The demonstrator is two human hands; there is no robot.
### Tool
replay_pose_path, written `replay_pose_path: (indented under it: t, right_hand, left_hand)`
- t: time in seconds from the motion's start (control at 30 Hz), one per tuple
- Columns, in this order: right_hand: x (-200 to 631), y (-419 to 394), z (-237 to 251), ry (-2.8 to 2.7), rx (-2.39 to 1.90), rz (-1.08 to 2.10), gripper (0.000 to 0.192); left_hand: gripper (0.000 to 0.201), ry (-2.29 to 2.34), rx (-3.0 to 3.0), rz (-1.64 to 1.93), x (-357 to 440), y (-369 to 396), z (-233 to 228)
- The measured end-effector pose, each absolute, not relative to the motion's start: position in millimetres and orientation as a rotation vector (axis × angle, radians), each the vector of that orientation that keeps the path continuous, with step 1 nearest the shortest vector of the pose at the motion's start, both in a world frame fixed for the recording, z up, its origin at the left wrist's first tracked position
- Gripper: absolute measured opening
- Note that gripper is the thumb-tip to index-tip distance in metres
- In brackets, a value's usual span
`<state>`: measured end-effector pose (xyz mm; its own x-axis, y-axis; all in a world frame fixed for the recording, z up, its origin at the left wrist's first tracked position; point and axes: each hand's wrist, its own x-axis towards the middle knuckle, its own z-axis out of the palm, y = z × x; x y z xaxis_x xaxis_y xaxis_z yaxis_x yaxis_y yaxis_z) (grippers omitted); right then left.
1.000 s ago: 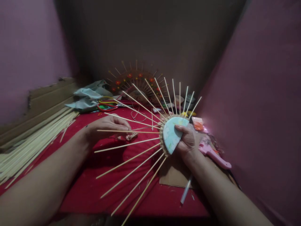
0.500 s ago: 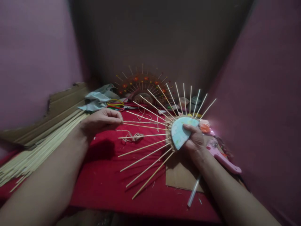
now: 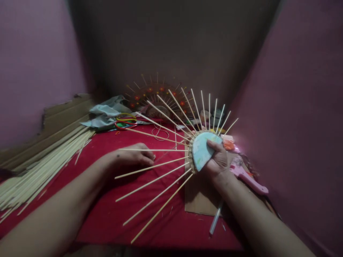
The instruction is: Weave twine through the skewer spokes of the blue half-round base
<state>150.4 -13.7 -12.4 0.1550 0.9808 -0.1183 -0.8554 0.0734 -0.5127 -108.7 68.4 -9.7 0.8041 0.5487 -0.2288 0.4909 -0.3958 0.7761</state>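
A half-round pale blue base has thin wooden sticks fanning out from its curved edge. My right hand grips this base at its straight side, thumb on the front face. Twine is woven around the sticks close to the curved edge. A loose length of it runs left towards my left hand. That hand is closed, fingertips pinched on the twine, and sits behind the left-hand sticks, just above the red cloth.
Long sticks lie bundled at left beside cardboard. Scissors and pale blue cloth are behind. A decorated stick fan stands at the back. A pink glue gun, a glue stick and a cardboard sheet lie right.
My left hand has moved right and down, from the outer stick tips to behind the sticks, with the twine. The stick fan has tilted slightly in my right hand and come nearer.
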Motion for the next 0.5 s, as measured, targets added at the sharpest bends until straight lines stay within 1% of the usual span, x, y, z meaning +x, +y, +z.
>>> replay_pose_path:
  t: [0.07,0.17,0.23,0.3,0.37,0.5]
  right_hand:
    - [147.4,-15.8,-10.5,-0.293,-0.527,1.422,0.024]
    - [145.5,-16.7,-10.8,-0.301,-0.529,1.423,0.024]
    - [145.3,-15.9,-13.4,-0.298,-0.532,1.411,0.027]
    - [145.2,-14.5,-17.2,-0.3,-0.526,1.42,0.029]
    - [144.8,-13.1,-20.8,-0.294,-0.518,1.439,0.028]
    - [144.1,-12.8,-25.1,-0.285,-0.53,1.498,0.025]
  left_hand:
    - [0.021,0.765,2.24,0.096,-99.9,63.5,-16.0]
    - [0.02,0.734,2.456,0.282,-95.8,57.3,-12.4]
    - [0.02,0.69,2.445,0.408,-95.6,52.2,-3.4]
    - [0.03,0.686,2.267,0.481,-94.4,44.4,5.4]
    - [0.036,0.678,2.003,0.494,-90.6,34.3,9.7]
    - [0.036,0.607,1.608,0.538,-76.1,15.7,4.9]
